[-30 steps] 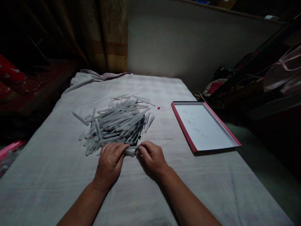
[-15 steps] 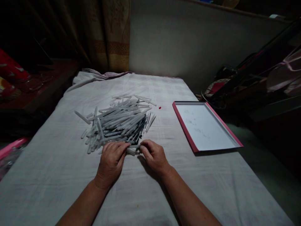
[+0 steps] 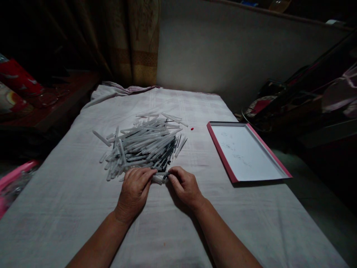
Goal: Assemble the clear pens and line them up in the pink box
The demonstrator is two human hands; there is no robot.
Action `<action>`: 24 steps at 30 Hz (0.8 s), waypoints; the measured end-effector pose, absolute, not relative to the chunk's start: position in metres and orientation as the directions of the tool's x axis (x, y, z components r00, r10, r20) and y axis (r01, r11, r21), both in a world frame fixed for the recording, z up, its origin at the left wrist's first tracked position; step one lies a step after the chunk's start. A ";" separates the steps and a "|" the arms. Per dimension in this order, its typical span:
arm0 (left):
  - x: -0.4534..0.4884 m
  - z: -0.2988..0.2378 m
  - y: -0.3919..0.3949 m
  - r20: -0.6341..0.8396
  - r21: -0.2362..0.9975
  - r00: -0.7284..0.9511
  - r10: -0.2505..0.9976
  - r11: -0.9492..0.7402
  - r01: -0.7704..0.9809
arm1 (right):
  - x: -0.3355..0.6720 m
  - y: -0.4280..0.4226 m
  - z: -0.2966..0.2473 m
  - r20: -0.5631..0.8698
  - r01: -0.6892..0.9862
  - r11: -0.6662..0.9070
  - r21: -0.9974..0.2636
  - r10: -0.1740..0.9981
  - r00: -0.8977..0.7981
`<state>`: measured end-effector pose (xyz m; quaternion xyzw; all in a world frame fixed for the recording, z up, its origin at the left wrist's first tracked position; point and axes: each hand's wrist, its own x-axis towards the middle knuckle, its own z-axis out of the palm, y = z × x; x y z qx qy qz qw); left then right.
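Observation:
A heap of translucent white pen barrels (image 3: 145, 141) lies on the white cloth, with thin dark refills mixed in at its right side. At the near edge of the heap, my left hand (image 3: 135, 190) is closed round one end of a slim pen (image 3: 161, 174). The pen lies level between my hands. My right hand (image 3: 185, 186) pinches its dark right end between thumb and fingers. Most of the pen's left part is hidden in my left hand. Just below it, a few loose barrels (image 3: 157, 180) rest on the cloth.
A shallow pink-edged box lid (image 3: 223, 156) with a white inside sits on the right. A small red bit (image 3: 192, 128) lies beyond the heap. To the left are a dark red side table (image 3: 69, 93) and a pink container (image 3: 16, 173); a wall (image 3: 192, 56) stands behind.
The whole view has shifted slightly, so things appear a little further right. Both hands keep nearly the same grip, and the pen's dark end shows a bit more at my right fingertips.

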<state>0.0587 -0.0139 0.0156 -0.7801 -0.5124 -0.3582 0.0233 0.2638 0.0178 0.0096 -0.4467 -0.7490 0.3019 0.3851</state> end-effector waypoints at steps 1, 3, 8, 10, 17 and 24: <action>0.059 0.015 -0.014 0.587 0.329 0.217 0.780 -0.474 0.816 | 0.264 0.018 0.010 0.309 0.442 0.421 -0.792 0.901 -0.305; 0.059 0.015 -0.014 0.590 0.332 0.214 0.779 -0.475 0.815 | 0.264 0.018 0.010 0.302 0.444 0.412 -0.795 0.905 -0.299; 0.058 0.014 -0.013 0.585 0.342 0.216 0.782 -0.478 0.809 | 0.265 0.018 0.010 0.299 0.432 0.412 -0.802 0.904 -0.306; 0.058 0.014 -0.014 0.588 0.342 0.214 0.780 -0.479 0.808 | 0.266 0.018 0.011 0.299 0.441 0.416 -0.795 0.902 -0.312; 0.059 0.015 -0.014 0.584 0.326 0.224 0.780 -0.479 0.815 | 0.267 0.018 0.010 0.316 0.440 0.436 -0.785 0.893 -0.320; 0.059 0.014 -0.014 0.601 0.332 0.233 0.764 -0.504 0.797 | 0.266 0.019 0.009 0.305 0.422 0.426 -0.801 0.895 -0.324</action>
